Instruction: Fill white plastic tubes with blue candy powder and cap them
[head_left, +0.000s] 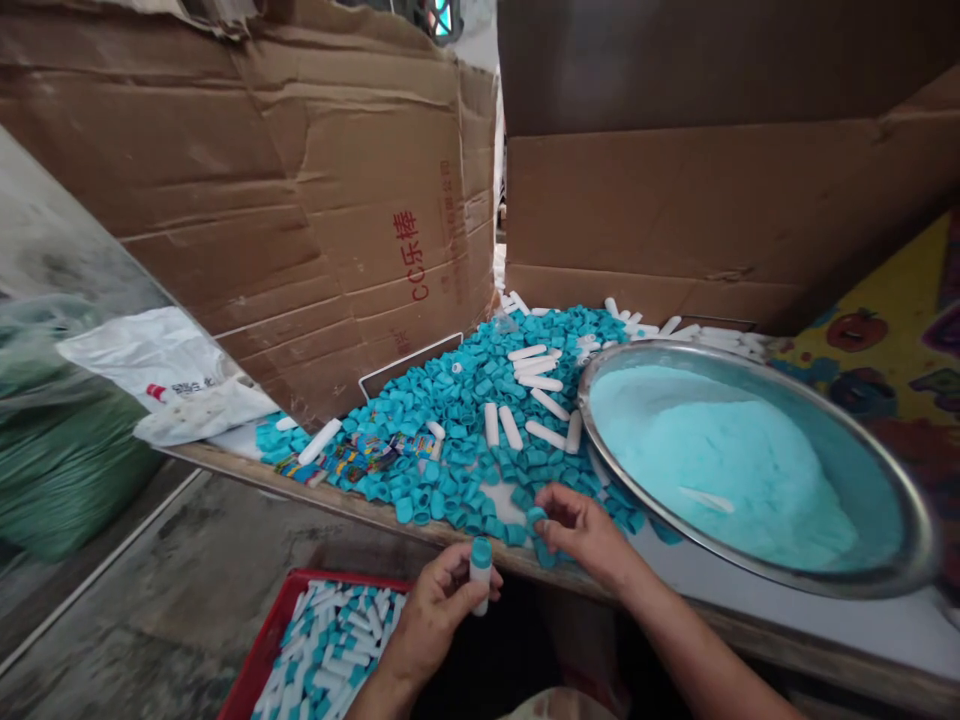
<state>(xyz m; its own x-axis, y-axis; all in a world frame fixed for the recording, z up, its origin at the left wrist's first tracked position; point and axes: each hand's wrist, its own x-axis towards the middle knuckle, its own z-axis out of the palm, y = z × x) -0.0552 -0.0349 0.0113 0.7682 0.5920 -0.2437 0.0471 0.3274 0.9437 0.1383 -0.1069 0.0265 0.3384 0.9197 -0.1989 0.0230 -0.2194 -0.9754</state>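
Note:
My left hand (439,605) is closed around a small white tube (478,598) with a teal top part (481,552), held upright just off the table's front edge. Farther right, my right hand (585,535) pinches a teal cap (535,516) between thumb and fingers, over the near side of the table. A wide heap of teal caps (450,450) spreads out beyond both hands. Several loose white tubes (541,383) lie on top of the heap. Some colourful printed wrappers (375,452) sit among the caps at the left.
A large metal bowl (930,545) of pale turquoise powder (735,460) stands at the right. Below the table, a red crate (259,650) holds many white-and-teal tubes. Cardboard walls (337,200) rise behind the heap. At the left are a white bag (172,370) and a green sack (75,450).

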